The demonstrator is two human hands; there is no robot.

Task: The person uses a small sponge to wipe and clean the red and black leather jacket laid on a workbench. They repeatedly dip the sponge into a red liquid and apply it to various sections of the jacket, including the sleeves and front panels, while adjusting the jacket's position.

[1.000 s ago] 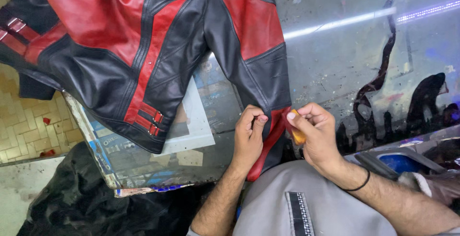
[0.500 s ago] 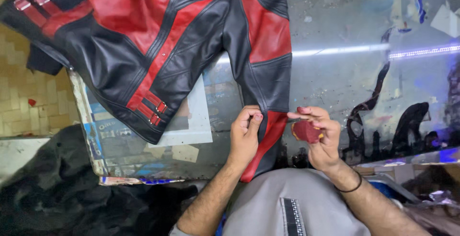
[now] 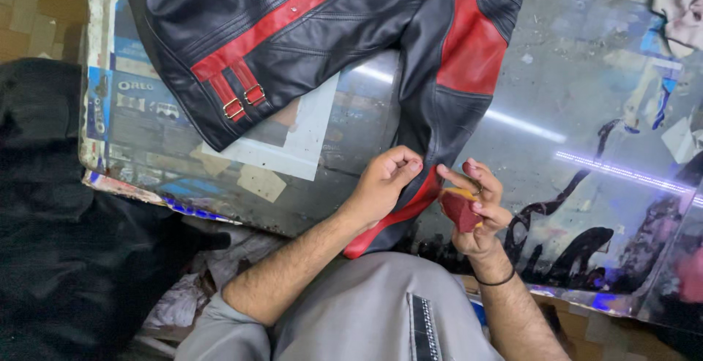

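Note:
A black and red leather jacket (image 3: pixel 315 31) lies spread on a glass-topped table (image 3: pixel 556 90); one sleeve (image 3: pixel 454 75) runs down toward me and hangs over the near edge. My left hand (image 3: pixel 384 181) pinches the sleeve's cuff edge near its red lining. My right hand (image 3: pixel 472 203) sits just right of the cuff, fingers closed on a small red pad with an orange-yellow side (image 3: pixel 460 207). The two hands nearly touch at the cuff.
Two small buckled red straps (image 3: pixel 238 97) sit at the jacket's hem. Paper sheets (image 3: pixel 293 145) lie under the glass. A dark heap of cloth (image 3: pixel 58 222) fills the left, beside tiled floor (image 3: pixel 44 9). My grey-clothed lap (image 3: pixel 381 310) is below.
The view has shifted so the jacket and table sit higher and more to the right. My right hand has turned the red pad slightly; my left hand keeps its pinch on the cuff.

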